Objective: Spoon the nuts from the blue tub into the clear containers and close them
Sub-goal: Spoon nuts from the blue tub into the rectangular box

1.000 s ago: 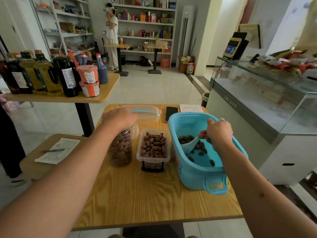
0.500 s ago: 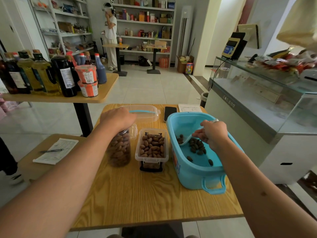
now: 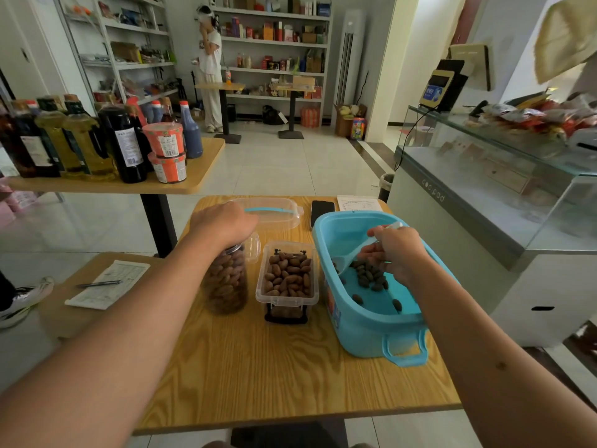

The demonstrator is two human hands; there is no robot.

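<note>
The blue tub (image 3: 371, 321) sits right of centre on the wooden tabletop (image 3: 284, 383), its long axis running from the lower right toward the upper left, with nuts (image 3: 370, 276) lying loose in its bottom. The right hand (image 3: 395, 250) pinches a white spoon (image 3: 353, 255) whose bowl points down-left into the nuts. Left of it stand an open rectangular container (image 3: 287, 279) full of nuts, then a round jar (image 3: 226, 279) whose top the left hand (image 3: 223, 221) grips from above.

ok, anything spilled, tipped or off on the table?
Nothing stands out. No nuts lie loose on the table. The jar and box stand upright, the box open and full. The left hand rests on the jar's top; the right hand holds the scoop inside the tub.
</note>
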